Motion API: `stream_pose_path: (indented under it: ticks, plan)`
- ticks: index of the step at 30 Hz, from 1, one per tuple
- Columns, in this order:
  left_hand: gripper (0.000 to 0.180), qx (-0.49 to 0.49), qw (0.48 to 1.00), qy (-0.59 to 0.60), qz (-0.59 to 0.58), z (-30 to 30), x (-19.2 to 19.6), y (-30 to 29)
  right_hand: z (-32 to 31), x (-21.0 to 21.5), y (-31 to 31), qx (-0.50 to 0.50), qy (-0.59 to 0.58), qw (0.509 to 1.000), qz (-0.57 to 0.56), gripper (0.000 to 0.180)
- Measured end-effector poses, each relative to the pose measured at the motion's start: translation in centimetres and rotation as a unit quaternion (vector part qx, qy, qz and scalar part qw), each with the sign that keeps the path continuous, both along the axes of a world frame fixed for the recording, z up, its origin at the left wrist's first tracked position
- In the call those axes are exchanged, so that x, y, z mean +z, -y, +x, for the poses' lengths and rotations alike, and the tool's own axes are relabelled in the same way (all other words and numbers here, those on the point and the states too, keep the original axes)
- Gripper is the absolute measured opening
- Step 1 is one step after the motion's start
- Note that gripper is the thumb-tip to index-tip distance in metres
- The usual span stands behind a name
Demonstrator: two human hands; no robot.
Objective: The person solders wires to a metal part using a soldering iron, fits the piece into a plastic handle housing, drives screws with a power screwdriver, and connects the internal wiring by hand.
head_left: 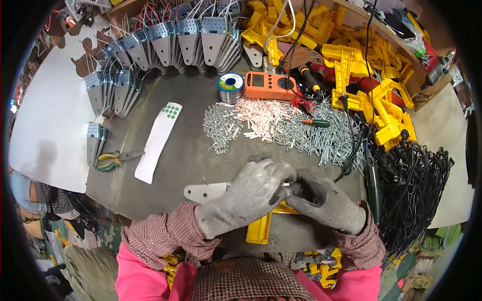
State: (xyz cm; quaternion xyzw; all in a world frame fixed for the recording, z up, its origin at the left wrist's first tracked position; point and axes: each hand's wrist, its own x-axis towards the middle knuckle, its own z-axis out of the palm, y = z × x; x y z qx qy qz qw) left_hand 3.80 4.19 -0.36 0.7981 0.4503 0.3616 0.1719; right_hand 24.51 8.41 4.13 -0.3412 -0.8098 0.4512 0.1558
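Note:
My left hand (251, 193) and my right hand (326, 203), both in grey gloves, meet over the near part of the bench. Their fingers are closed together around something small and mostly hidden, with a pale bit showing between the fingertips. Below them lies a yellow plastic part (259, 230), its middle covered by the hands. A grey metal plate with holes (206, 191) sticks out beside my left wrist. Beyond my hands are piles of metal nuts (221, 125), pale pink sleeves (263, 116) and screws (326, 133).
Stacked metal plates with wires (188, 42) line the back left. Pliers (120, 158) touch a white strip with green stickers (159, 143). A solder spool (231, 88) stands by an orange meter (268, 85). Yellow plastic parts (346, 62) and black cables (411, 185) crowd the right.

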Motion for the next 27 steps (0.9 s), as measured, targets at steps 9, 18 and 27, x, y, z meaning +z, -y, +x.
stream_pose_path:
  ticks: [9, 18, 27]
  plan:
    - [0.033, 0.073, 0.997, -0.031, -0.023, -1.6, -3.9, 4.8, 0.5, -3.5, 0.6, -0.063, -0.01, 0.993, -0.102, 0.027]
    - [0.035, 0.05, 0.992, -0.115, -0.012, -1.5, -3.5, 4.3, 0.1, -1.4, -1.1, -0.04, 0.007, 0.945, -0.325, 0.027]
    - [0.034, 0.013, 0.968, -0.23, 0.098, -1.1, -2.2, 5.6, -1.0, -6.6, -1.6, -0.119, -0.01, 0.992, 0.036, 0.02]
